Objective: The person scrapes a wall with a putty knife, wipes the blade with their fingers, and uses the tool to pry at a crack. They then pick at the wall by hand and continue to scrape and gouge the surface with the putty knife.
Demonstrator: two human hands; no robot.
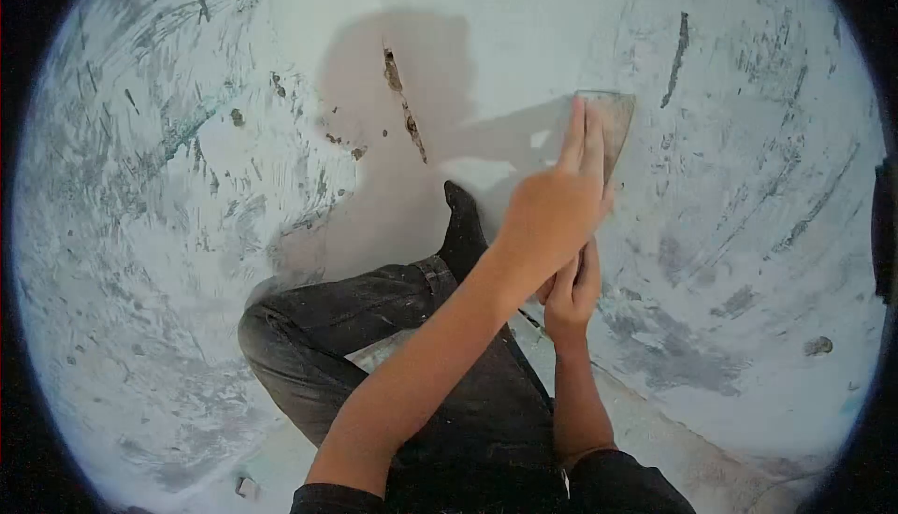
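Note:
A wide metal scraper lies against the pale, patchy wall surface. My left hand is on it, two fingers stretched along its blade and the rest closed about its lower part. Just below, my right hand is closed at the scraper's lower end, its grip partly hidden behind my left hand and wrist. Left of the hands, a dark narrow crack runs down the surface. Another dark crack is to the right of the blade.
My bent leg in dark trousers is at lower left, with a dark-covered foot near the surface. A small chunk lies at bottom left. A dark object stands at the right edge. Shadows fall across the surface.

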